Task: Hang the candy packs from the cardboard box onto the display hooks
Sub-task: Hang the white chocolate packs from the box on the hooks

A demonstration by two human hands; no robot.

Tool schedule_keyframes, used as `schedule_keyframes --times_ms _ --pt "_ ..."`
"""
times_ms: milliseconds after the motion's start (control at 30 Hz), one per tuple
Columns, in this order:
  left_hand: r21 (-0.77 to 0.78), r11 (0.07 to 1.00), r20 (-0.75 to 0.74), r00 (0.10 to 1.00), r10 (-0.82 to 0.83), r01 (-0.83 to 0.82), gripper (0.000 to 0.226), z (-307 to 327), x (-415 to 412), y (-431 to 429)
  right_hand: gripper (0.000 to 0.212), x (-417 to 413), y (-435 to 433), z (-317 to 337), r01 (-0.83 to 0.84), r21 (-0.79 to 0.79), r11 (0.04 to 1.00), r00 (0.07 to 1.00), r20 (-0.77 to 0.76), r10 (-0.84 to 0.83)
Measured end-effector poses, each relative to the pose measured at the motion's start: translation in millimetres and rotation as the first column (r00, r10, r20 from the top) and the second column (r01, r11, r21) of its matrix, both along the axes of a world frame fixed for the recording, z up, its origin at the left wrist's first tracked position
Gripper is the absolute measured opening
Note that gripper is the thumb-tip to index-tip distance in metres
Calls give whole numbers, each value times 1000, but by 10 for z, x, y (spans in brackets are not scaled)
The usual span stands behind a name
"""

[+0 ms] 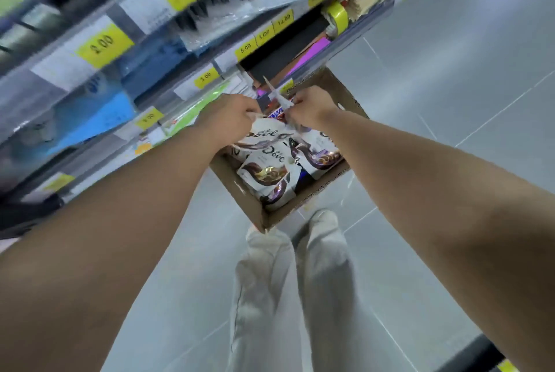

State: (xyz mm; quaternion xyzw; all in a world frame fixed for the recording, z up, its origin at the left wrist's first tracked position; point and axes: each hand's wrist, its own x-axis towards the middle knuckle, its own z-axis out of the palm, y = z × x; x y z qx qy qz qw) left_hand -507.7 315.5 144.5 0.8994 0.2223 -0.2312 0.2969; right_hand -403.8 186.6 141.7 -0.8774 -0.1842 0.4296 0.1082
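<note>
bare forearms (135,206) reached forward and down from the camera. shelving (120,50) ran along the left, too blurred to show any hooks. pale trouser legs (300,281) stood below. the cardboard box (240,191) sat beside the shelving, open-topped so stock could be lifted straight out, and several candy packs (270,173) lay inside. the left hand (231,113) and right hand (312,107) each had fingers curled, pinching the top edge of one raised pack (267,134) just above the box, probably to free its hang hole.

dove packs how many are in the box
4 Dove packs: the top pack, pinched by left hand and right hand; one below it; one by the box's right wall; one nearest. More may hide underneath.
</note>
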Motion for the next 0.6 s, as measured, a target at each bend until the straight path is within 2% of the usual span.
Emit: schedule_keyframes --times_ms 100,200,267,333,400,500,600 --pt "40 994 85 992 96 -100 25 674 -275 55 35 -246 157 667 -61 30 998 994 93 58" --pt "163 975 142 981 129 -151 27 1322 -743 61 34 -637 256 1326 -162 93 982 982 116 151" --pt "233 954 178 973 149 -189 26 1702 -1126 31 32 -923 259 1680 -172 157 972 981 115 155" --pt "287 923 207 958 200 -255 24 2085 -1517 -5 40 -1220 276 2006 -212 244 946 972 153 179" --pt "308 880 230 926 299 -361 21 2489 -1906 -68 46 -1571 298 2392 -307 303 902 945 206 253" --pt "324 762 324 822 467 -561 18 3037 -2527 -155 49 -2113 389 3024 -452 359 816 891 229 393" --pt "370 669 464 752 469 -645 35 3458 -3166 -157 46 -2624 550 3592 -659 313 684 751 317 579"
